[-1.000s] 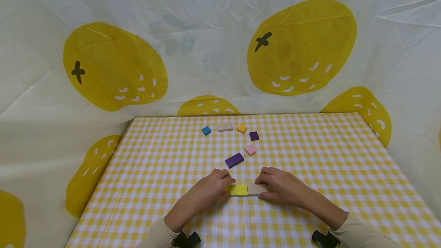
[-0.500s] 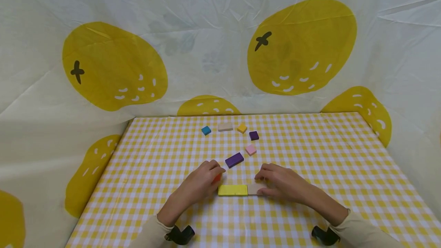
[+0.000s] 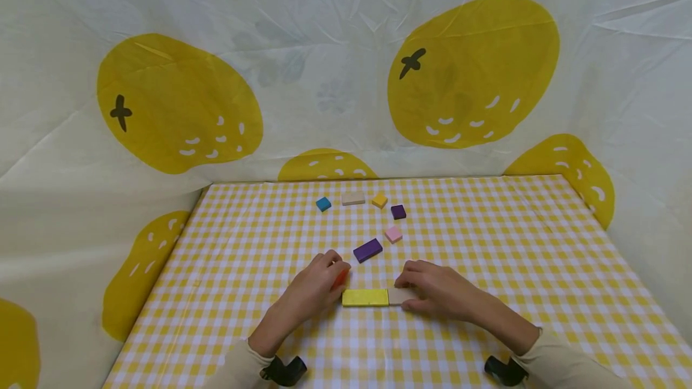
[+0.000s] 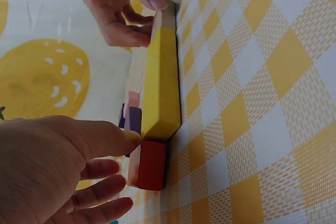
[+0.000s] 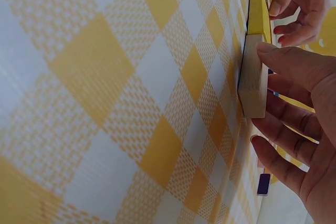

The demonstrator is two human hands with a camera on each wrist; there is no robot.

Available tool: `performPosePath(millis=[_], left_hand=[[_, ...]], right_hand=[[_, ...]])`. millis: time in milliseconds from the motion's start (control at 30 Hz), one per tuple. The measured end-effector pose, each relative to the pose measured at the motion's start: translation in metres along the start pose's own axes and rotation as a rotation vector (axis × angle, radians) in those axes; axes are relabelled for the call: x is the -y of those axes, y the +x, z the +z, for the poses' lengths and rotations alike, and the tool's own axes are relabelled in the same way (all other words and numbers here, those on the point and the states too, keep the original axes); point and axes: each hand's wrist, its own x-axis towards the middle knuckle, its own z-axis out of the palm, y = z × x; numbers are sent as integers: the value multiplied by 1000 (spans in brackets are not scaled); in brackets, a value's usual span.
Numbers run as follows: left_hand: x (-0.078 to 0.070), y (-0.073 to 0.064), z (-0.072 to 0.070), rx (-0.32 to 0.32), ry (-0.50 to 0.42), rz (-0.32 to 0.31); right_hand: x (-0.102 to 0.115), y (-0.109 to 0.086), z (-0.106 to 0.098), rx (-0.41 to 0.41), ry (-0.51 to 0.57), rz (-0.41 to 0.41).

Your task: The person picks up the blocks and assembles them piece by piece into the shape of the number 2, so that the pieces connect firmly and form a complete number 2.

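Note:
In the head view a yellow rectangular block [image 3: 365, 298] lies end to end with a plain wooden block [image 3: 398, 297]. My right hand [image 3: 440, 288] pinches the plain block, thumb on its near side and fingers behind, as the right wrist view shows at the wooden block [image 5: 253, 80]. My left hand [image 3: 313, 284] is beside a red block [image 4: 151, 165], which sits just past the yellow block's left end. Its thumb tip overlaps the red block's corner in the left wrist view; the other fingers are loosely bent, with a gap between them and the block.
Beyond the hands lie a purple rectangular block [image 3: 368, 250], a pink block [image 3: 393, 235], a dark purple block [image 3: 398, 212], an orange-yellow block [image 3: 379, 201], a pale wooden block [image 3: 353, 198] and a blue block [image 3: 323, 204]. A checked cloth [image 3: 243, 245] covers the table.
My left hand has let go of the yellow block and moved left to the red block. My right hand lifted its fingers slightly, then closed again on the plain wooden block.

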Motion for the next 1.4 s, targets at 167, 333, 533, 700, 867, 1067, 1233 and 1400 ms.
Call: performPosePath(millis=[167, 333, 533, 700, 867, 1067, 1233, 1400], left_hand=[[-1, 0, 2, -8, 17, -23], [-1, 1, 5, -3, 21, -79], [-2, 2, 5, 32, -9, -145], [-2, 4, 3, 87, -68, -210], [0, 9, 0, 142, -147, -289], [2, 13, 1, 182, -195, -378], [2, 16, 2, 179, -210, -391], [3, 19, 2, 189, -234, -405]], right_hand=[[2, 2, 0, 8, -9, 5], [3, 2, 1, 5, -7, 9], [4, 2, 2, -4, -6, 6], [5, 3, 3, -5, 0, 6], [4, 3, 4, -6, 1, 6], [3, 3, 3, 5, 0, 9], [2, 3, 1, 20, 2, 18], [1, 2, 0, 21, 1, 18]])
